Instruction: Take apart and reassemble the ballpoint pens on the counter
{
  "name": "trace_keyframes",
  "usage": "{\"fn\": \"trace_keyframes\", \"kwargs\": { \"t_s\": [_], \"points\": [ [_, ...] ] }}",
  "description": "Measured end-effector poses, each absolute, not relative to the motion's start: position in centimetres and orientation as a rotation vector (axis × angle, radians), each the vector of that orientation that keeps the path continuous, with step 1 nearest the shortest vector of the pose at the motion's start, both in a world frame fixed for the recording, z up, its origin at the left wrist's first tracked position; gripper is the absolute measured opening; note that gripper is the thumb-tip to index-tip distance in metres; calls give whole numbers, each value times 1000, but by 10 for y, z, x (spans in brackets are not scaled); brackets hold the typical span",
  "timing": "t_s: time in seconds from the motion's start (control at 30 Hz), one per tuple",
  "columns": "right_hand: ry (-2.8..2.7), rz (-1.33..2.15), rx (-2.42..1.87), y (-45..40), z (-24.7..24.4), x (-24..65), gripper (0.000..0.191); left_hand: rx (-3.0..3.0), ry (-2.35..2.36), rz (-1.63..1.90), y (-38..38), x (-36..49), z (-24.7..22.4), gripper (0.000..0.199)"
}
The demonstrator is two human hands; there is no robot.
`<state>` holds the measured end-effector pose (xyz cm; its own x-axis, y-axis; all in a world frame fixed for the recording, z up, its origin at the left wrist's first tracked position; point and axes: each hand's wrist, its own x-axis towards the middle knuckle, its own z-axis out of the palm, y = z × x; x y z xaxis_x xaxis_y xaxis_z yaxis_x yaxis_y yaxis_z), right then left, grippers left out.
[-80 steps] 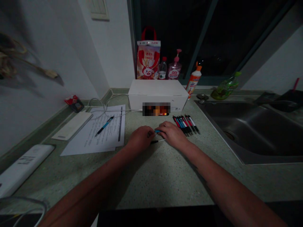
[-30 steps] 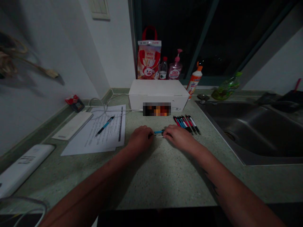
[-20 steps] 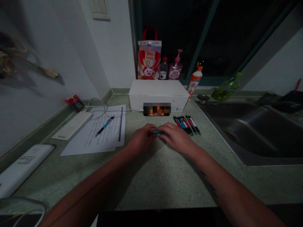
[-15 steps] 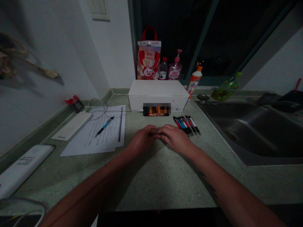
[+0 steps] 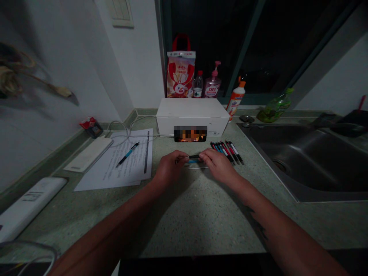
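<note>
The fingertips of the left hand [image 5: 179, 158] and the right hand [image 5: 204, 155] curl inward and nearly meet over three slim pen parts lying crosswise between the hands. The fingers are bent and close to the parts, but it is too small to tell whether they actually grip anything.

The top part is a short black tube [image 5: 194, 156], its ends close to the fingertips of both hands. Just below it lies a blue tube [image 5: 193, 161], and below that a thin pale rod [image 5: 197, 167], perhaps a pen refill. All three lie roughly side by side and level, just above the speckled green counter [image 5: 172, 222].

Just right of the right hand, a row of black pens with red, blue and white parts [image 5: 225, 151] lies slanted on the counter. Left of the left hand, a blue and black pen [image 5: 127, 155] rests on printed papers [image 5: 129, 168]. Ahead stands a white box [image 5: 192, 117], a white cable [image 5: 135, 128] running along its left side. Farther right is a steel sink [image 5: 287, 161].
</note>
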<state>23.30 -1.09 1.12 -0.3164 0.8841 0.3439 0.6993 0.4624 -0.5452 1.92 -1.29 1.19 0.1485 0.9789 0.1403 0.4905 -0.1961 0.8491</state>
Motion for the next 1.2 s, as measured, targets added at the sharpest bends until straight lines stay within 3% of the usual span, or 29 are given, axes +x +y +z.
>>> {"fn": "trace_keyframes", "kwargs": {
  "t_s": [0.33,0.43,0.6,0.73,0.93,1.03,1.1,1.2],
  "points": [
    [-1994,503,-1221,-10,9,233,8,1767,1484,927,-12,19,18,15],
    [-1951,576,-1296,-11,7,232,14,1800,1506,913,-13,19,19,16],
    [-1921,837,-1308,-11,5,230,41,1846,1413,954,-16,20,19,18],
    [-1853,816,-1240,-10,1,227,16,1821,1389,1011,-15,20,16,17],
    [-1866,905,-1272,-12,-2,224,25,1834,1356,1027,-15,21,12,16],
    [-1829,882,-1250,-13,-3,223,18,1827,1353,1032,-16,21,13,16],
    [-1804,885,-1233,-13,-2,223,30,1819,1344,1035,-16,22,13,15],
    [-1841,985,-1245,-13,-1,223,23,1816,1320,1019,-17,22,14,15]
  ]
}}
